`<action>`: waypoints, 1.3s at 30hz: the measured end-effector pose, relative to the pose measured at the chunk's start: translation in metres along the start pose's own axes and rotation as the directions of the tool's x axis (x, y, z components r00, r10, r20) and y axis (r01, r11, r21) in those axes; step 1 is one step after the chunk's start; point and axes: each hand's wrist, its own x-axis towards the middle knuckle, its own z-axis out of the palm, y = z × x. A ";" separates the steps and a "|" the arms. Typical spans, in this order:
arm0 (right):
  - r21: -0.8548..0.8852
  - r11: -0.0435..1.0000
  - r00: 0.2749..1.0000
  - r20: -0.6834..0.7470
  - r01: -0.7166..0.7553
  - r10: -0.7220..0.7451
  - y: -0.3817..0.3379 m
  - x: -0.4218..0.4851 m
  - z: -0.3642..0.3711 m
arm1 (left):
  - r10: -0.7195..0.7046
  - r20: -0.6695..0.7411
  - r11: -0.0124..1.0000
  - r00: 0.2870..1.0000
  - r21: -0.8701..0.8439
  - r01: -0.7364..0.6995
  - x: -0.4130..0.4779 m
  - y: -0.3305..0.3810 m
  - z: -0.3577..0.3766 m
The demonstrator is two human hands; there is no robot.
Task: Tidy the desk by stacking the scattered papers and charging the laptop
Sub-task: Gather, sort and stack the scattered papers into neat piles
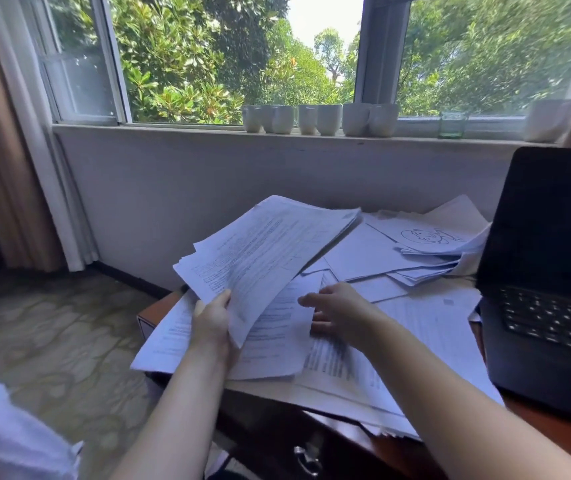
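We record the left hand raised above the near left part of the desk. Its thumb is clamped over the lower corner of a sheaf of papers, which fans upward and away at a tilt. The right hand lies palm down on the loose sheets beneath. Its thumb is stretched out to the left and its fingers are extended and relaxed, holding nothing that we can make out.

The left fingers are hidden behind the sheaf. The right fingertips are blurred, and so is the print on the sheets near them. The laptop is cut off by the right edge of the view.

The sheaf is white, printed and uneven at its edges. The loose sheets cover most of the desk top in overlapping layers, and some overhang the near edge. A sheet with a line drawing tops a smaller pile at the back, by the wall. The laptop stands open at the right of the desk, its screen dark, touching the papers. White cups line the windowsill.
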 end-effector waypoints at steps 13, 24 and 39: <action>-0.295 0.938 0.980 -0.029 0.181 -0.198 -0.019 -0.049 -0.015 | 0.049 0.027 0.998 0.998 0.048 -0.050 0.001 0.031 0.000; -0.177 0.859 0.793 -0.329 0.481 -0.512 -0.041 -0.097 -0.106 | 0.072 0.235 0.961 0.969 0.242 -0.130 -0.033 0.053 0.000; -0.085 0.855 0.629 -0.641 0.512 -0.440 -0.068 -0.034 -0.097 | -0.030 0.228 0.623 0.973 0.766 -0.160 -0.028 0.051 -0.022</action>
